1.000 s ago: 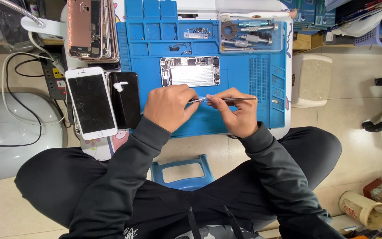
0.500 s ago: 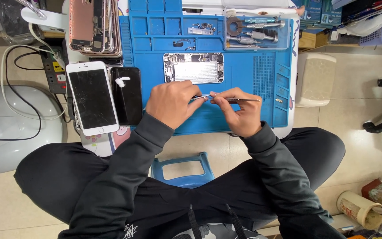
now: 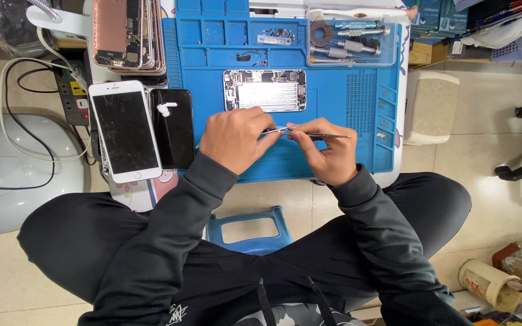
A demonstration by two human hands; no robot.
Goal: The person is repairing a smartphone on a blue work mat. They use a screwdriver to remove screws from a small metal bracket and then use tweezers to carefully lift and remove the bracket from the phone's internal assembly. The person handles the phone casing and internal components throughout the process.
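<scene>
- Pinching a small, thin part that is too tiny to make out, the left hand (image 3: 234, 139) is hovering over the blue mat (image 3: 357, 90), fingers curled and closed on it.
- The right hand (image 3: 327, 154) is gripping slim metal tweezers (image 3: 315, 134), whose tips are meeting the left fingertips and whose handle is pointing right.
- Both hands are working just below the opened phone body (image 3: 264, 90), which is lying flat in the mat's middle, close to them but not touching.
- Bare mat is lying open to the right of the hands, running out to the ribbed strip and small pockets along the right edge.
- The near edge of the mat is sitting right under the wrists.
- A white phone (image 3: 125, 131) with a cracked screen and a black phone (image 3: 173, 130) are lying side by side just off the mat's left edge.
- A clear tray of tools (image 3: 348, 42) is sitting at the far right corner, well apart from the hands.
</scene>
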